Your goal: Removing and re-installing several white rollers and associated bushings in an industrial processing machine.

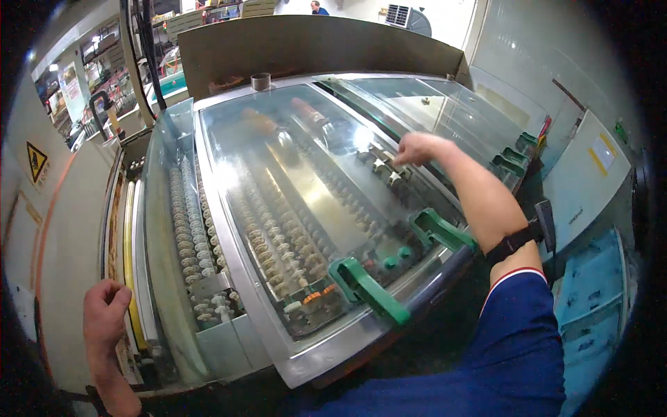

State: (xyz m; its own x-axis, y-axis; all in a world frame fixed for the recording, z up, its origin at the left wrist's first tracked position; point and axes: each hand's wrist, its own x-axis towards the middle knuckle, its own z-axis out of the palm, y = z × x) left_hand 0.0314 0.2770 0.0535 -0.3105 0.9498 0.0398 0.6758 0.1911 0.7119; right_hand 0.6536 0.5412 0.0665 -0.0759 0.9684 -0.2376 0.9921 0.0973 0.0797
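My right hand [420,148] reaches over a machine's clear lid [229,139], its fingers curled closed with the tips pointing down. It is nearest two pale star-shaped knobs [386,172]; whether it touches them or holds something small, I cannot make out. My left hand [108,309] is a loose fist at the machine's left side, beside a yellow rod [130,264], and nothing shows in it. Under the lid lie rows of white wheel rollers [271,250] and a shiny metal plate [313,191]. The lid's front edge carries green handles [368,288].
A second clear cover [451,111] with smaller green handles [511,161] lies to the right. A dark upright panel [313,48] closes off the back. Blue plastic panels [590,299] stand at the right. A person [318,7] is far off.
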